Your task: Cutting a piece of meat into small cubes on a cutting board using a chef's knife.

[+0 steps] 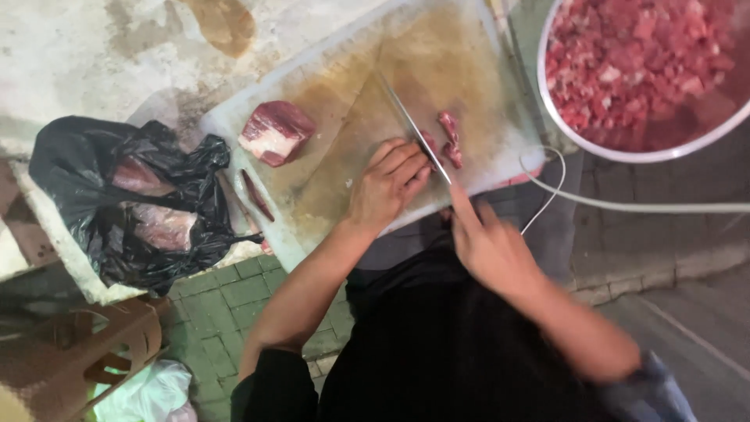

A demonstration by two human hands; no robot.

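cutting raw meat on a stained white cutting board (328,101) that is lying across the upper middle of the frame: the right hand (488,242), blurred at centre right, is closing around the handle of a long knife (412,126), with the index finger stretching along the top of the blade; the handle itself is hidden inside the grip. the blade is running diagonally up and to the left from that hand, over the board. the left hand (388,185), at centre frame, is lying on the board with its fingers curled and pressing down on a small piece of meat just left of the blade; the piece is almost wholly hidden beneath the fingers, so it is not clear whether they are pinching it or only pinning it. two thin red meat strips (451,138) are lying on the board immediately right of the blade. a larger meat chunk (275,131), with a pale fatty edge, is sitting well apart on the left part of the board, and a dark sliver is lying near the board's lower left edge. a white bowl (551,101) of diced meat is occupying the upper right corner. a black plastic bag (133,203) holding more meat is resting at left.
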